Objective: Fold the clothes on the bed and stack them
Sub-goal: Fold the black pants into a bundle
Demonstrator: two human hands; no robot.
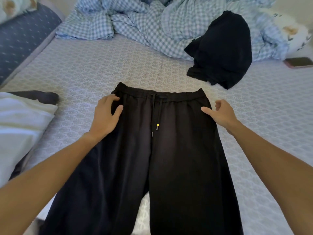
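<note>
While one pair of black drawstring trousers (169,150) lies flat on the patterned bed sheet (76,70), waistband away from the person, the left hand (105,116) rests on its left hip, fingers loosely spread. The right hand (220,112) hovers at the right hip, relaxed, gripping nothing. One crumpled black garment (223,51), one checked duvet (144,22), one phone (299,62), one white folded cloth (20,126).

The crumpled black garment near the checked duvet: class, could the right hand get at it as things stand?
Probably yes. The right hand rests open at the trousers' edge, holding nothing, and only bare bed sheet lies between it and the black garment.
</note>
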